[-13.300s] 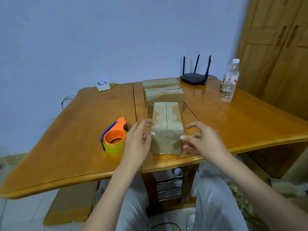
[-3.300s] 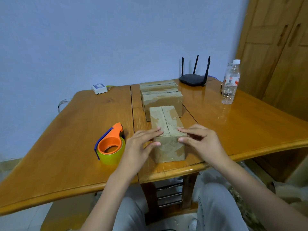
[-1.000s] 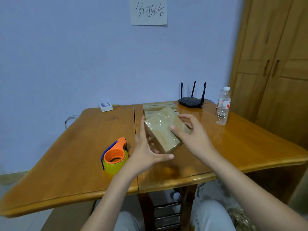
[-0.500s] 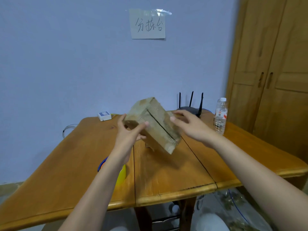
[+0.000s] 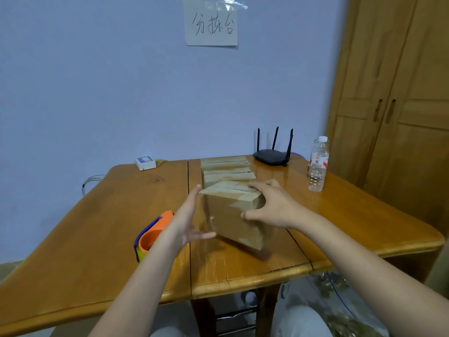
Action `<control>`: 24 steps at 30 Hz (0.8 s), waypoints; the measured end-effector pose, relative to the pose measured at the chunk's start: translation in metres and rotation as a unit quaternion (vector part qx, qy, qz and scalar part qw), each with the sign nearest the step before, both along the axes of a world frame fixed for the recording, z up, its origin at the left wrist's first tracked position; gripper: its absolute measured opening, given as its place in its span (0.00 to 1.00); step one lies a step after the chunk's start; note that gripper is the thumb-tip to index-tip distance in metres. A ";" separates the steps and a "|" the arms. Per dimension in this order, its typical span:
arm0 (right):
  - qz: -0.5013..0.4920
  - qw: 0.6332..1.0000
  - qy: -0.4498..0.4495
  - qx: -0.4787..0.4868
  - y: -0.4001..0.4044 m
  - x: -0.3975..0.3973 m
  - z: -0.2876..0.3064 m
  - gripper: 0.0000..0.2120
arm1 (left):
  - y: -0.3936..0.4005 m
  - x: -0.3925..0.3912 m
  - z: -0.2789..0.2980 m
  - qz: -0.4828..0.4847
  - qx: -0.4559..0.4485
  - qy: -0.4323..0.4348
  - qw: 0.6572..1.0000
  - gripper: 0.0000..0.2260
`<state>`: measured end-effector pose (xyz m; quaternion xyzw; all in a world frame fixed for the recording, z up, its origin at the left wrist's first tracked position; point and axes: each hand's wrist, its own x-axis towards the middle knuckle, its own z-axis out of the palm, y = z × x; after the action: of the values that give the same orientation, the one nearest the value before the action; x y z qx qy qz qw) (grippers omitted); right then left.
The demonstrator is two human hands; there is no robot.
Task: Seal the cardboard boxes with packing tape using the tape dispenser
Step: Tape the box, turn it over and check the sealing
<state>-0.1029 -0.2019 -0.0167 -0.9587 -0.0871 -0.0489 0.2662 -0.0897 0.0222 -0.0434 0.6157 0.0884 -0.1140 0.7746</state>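
I hold a small cardboard box [image 5: 233,215] between both hands, tilted above the wooden table [image 5: 97,234]. My left hand [image 5: 187,220] presses flat on its left side. My right hand [image 5: 272,205] grips its right end, fingers over the top and thumb on the front face. The box top shows a flap seam. Behind it two more cardboard boxes [image 5: 228,175] lie in a row. The orange and blue tape dispenser [image 5: 151,233] with a yellow tape roll rests on the table, partly hidden by my left forearm.
A black router [image 5: 273,155] and a water bottle [image 5: 318,165] stand at the back right. A small white device [image 5: 145,162] lies at the back left. A wooden wardrobe [image 5: 401,93] rises on the right. A paper sign [image 5: 211,24] hangs on the wall.
The box, lifted and turned high in the air half a second ago, has come down toward the table with its seam side now on top. Both hands stay on it.
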 end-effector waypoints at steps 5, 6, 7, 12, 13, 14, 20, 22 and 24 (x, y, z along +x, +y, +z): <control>-0.061 0.997 -0.012 0.039 -0.002 -0.009 -0.032 0.49 | -0.014 -0.012 -0.016 -0.055 0.211 -0.138 0.966 0.32; -0.059 0.998 -0.012 0.027 0.000 -0.011 -0.037 0.51 | -0.019 -0.017 -0.018 -0.088 0.207 -0.145 0.964 0.30; -0.050 0.999 -0.008 0.011 0.002 -0.013 -0.040 0.51 | -0.024 -0.022 -0.021 -0.118 0.201 -0.146 0.962 0.30; 0.006 1.000 0.014 0.007 0.000 -0.023 -0.051 0.43 | -0.020 -0.023 -0.046 -0.157 0.206 -0.206 0.944 0.37; 0.010 1.000 0.010 0.021 -0.002 -0.025 -0.054 0.39 | -0.017 -0.022 -0.049 -0.168 0.207 -0.214 0.940 0.38; 0.013 0.999 0.005 0.032 -0.002 -0.025 -0.057 0.35 | -0.015 -0.022 -0.051 -0.175 0.213 -0.224 0.935 0.38; 0.013 1.000 -0.023 -0.013 0.011 -0.025 -0.060 0.30 | -0.013 -0.021 -0.062 -0.132 0.296 -0.310 0.894 0.17; 0.008 0.998 -0.029 -0.051 0.014 -0.025 -0.058 0.29 | -0.008 -0.019 -0.068 -0.072 0.423 -0.361 0.828 0.19; 0.012 0.995 -0.041 -0.086 0.013 -0.025 -0.055 0.29 | -0.009 -0.019 -0.068 -0.025 0.506 -0.430 0.747 0.18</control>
<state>-0.1281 -0.1885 -0.0721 -0.9742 -0.1134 -0.0769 0.1796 -0.1087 0.0132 -0.1119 0.9032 -0.2248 0.2053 0.3025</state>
